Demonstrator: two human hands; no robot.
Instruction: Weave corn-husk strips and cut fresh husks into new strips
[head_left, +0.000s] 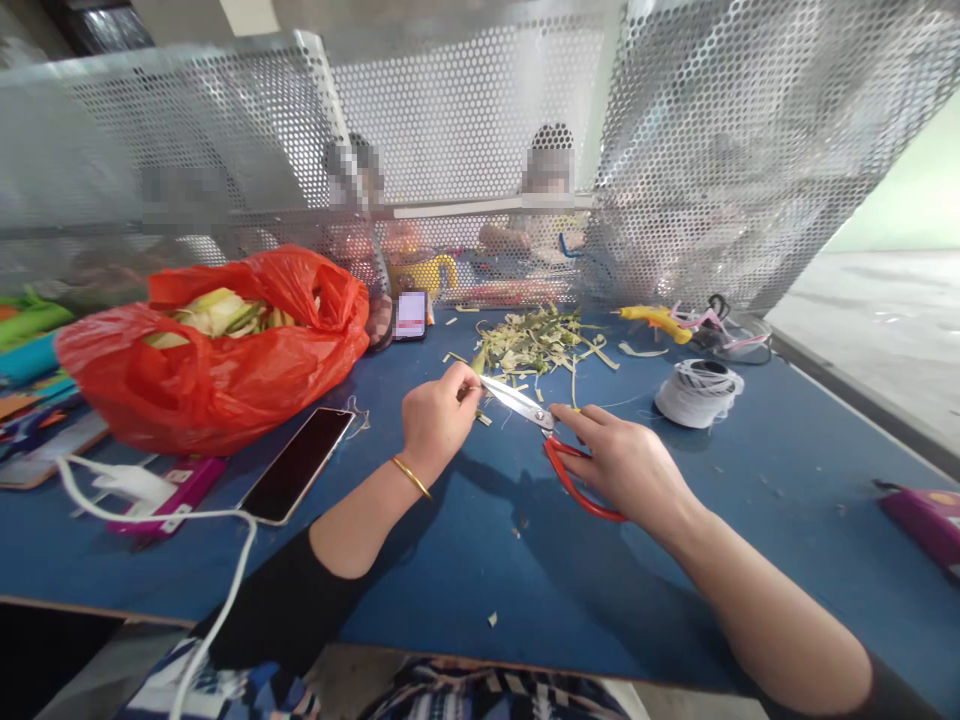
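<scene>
My right hand [626, 460] holds red-handled scissors [577, 490], its fingers at the handles. The blades point up and left, and their tips touch or nearly touch the fingertips of my left hand [442, 415]. That hand is closed in a pinch on something small that I cannot make out, with a bit of pale green showing above the fingers. Just beyond the blades lies a loose heap of green and yellowish plant scraps [536, 340]. A spool of white thread [697, 393] stands to the right of my right hand, and a fine thread lies near it.
A red plastic bag [300, 340] of pale vegetable pieces sits at the left, with a dark phone [300, 465] and a white cable [232, 580] nearer. A yellow tool [656, 322] lies back right. Behind the perforated metal screen [465, 110] are people.
</scene>
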